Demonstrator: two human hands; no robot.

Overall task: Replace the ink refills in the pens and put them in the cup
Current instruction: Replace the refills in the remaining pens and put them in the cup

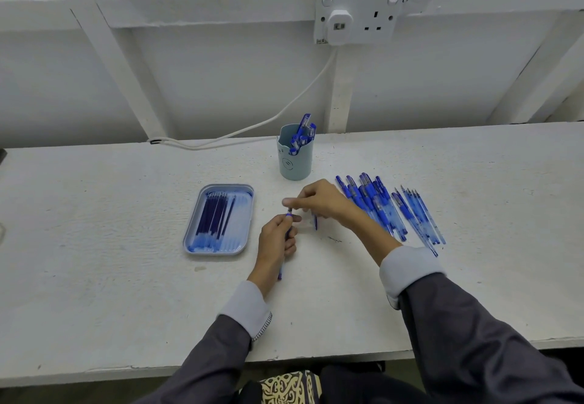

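Motion blur is smearing the right hand's fingertips, so the exact grip is hard to make out; they are pinching at the upper tip of the pen. A short blue piece is poking out under that hand, unidentifiable. The left hand is curling round the pen's barrel, hiding most of it above the table. The pen is showing blue, between the tray of refills and the loose pens. The cup is holding several pens.
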